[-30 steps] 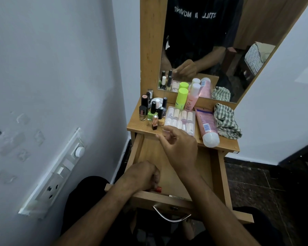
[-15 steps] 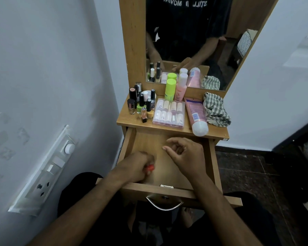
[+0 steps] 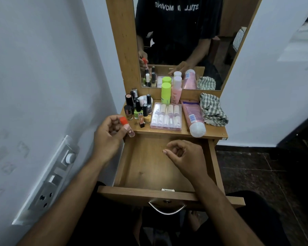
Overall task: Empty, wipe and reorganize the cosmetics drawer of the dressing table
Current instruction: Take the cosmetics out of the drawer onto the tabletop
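The wooden drawer (image 3: pixel 142 167) of the dressing table is pulled out, and its visible floor is bare. My left hand (image 3: pixel 108 135) holds a small bottle with an orange-red cap (image 3: pixel 126 126) at the table top's left front corner. My right hand (image 3: pixel 183 155) hovers over the drawer with fingers loosely curled, holding nothing. On the table top (image 3: pixel 210 133) stand several nail polish bottles (image 3: pixel 137 109), a clear box of small vials (image 3: pixel 166 116), a green-capped bottle (image 3: pixel 166 91), a pink bottle (image 3: pixel 176 91), a pink tube (image 3: pixel 193 118) lying flat and a checked cloth (image 3: pixel 212 109).
A mirror (image 3: pixel 185 41) rises behind the table top. A white wall with a switch and socket panel (image 3: pixel 48 176) is close on the left. Dark tiled floor (image 3: pixel 256 174) lies to the right. The drawer's metal handle (image 3: pixel 166 208) faces me.
My left hand lifted the orange-capped bottle out of the drawer's front left and carried it up to the table top's left corner. My right hand drew back from the table edge over the drawer.
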`<state>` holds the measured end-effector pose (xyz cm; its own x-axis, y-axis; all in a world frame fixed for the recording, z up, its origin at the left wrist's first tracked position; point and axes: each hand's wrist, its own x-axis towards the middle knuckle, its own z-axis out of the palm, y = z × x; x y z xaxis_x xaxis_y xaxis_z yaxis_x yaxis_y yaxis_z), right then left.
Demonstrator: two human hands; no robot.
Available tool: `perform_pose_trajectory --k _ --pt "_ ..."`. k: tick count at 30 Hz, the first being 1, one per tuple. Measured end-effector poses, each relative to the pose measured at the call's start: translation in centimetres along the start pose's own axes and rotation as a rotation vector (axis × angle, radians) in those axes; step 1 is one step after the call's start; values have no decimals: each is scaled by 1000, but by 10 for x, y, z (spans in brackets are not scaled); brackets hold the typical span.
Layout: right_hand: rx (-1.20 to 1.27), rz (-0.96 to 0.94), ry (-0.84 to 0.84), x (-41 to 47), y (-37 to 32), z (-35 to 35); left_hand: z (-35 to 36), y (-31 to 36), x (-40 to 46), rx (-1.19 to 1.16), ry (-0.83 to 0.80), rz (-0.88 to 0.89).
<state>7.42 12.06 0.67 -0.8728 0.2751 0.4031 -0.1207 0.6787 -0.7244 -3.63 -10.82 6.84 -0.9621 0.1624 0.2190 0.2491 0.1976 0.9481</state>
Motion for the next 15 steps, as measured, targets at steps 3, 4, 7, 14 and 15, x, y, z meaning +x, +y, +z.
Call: perform_pose_trajectory --k 3,4,7,14,15 --pt "4 9 -12 0 1 1 4 1 13 82 53 52" --pt "4 12 -15 0 1 1 6 0 17 115 59 65" --pt "-7 8 -25 0 1 2 13 -2 26 173 58 99" --pt "-2 7 -33 0 1 1 27 -6 38 201 66 123" --pt "-1 6 -35 0 1 1 28 -6 38 204 77 127"
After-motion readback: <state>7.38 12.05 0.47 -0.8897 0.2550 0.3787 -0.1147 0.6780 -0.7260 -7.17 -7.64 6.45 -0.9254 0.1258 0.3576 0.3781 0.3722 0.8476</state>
